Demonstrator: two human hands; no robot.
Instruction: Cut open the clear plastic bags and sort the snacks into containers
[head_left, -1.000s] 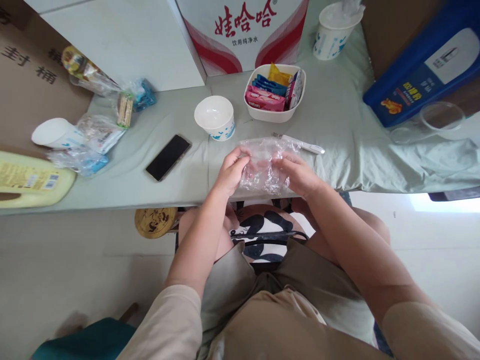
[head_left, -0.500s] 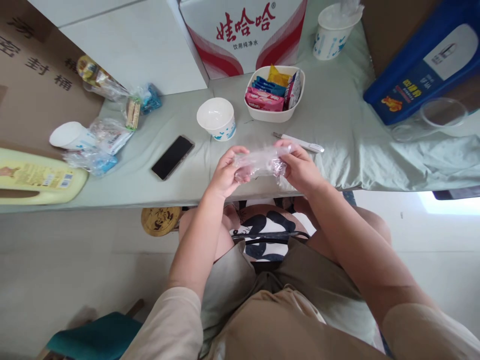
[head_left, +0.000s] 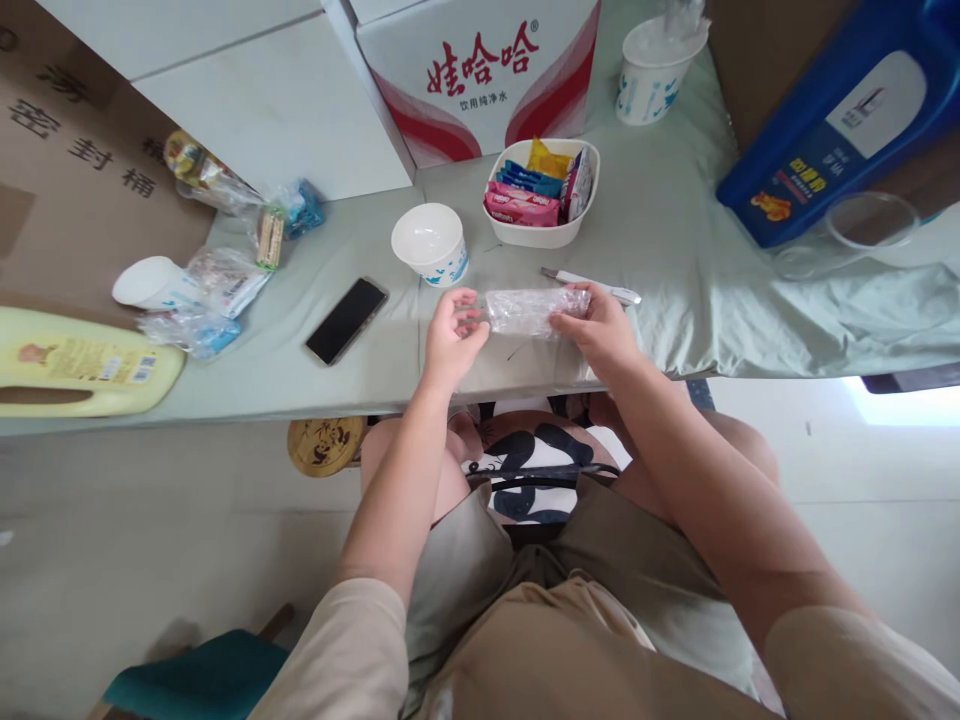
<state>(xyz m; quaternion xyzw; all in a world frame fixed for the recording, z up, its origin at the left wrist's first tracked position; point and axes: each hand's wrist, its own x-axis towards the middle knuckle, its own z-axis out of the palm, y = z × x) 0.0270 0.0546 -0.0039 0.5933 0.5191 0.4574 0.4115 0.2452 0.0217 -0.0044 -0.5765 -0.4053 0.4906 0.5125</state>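
A crinkled clear plastic wrapper (head_left: 521,311), flattened into a strip, is held at its right end by my right hand (head_left: 598,325), thumb on top. At the left end, my left hand (head_left: 455,335) has its fingers apart and seems to hold nothing. Just beyond it stands a white paper cup (head_left: 430,246) with blue marks. Behind the wrapper lies a utility knife (head_left: 596,286) with a white handle. A white tub (head_left: 541,236) farther back holds packaged snacks, among them a pink packet (head_left: 521,205).
To the left are a black phone (head_left: 347,320), a tipped paper cup (head_left: 154,284), plastic packets (head_left: 225,280) and a yellow jug (head_left: 90,362). A printed carton (head_left: 484,85), another paper cup (head_left: 656,85), a blue bottle (head_left: 817,130) and a clear plastic cup (head_left: 870,225) stand behind and right.
My left hand has let go of the wrapper and opened beside it. The wrapper, bunched between both hands before, is now spread flatter in my right hand.
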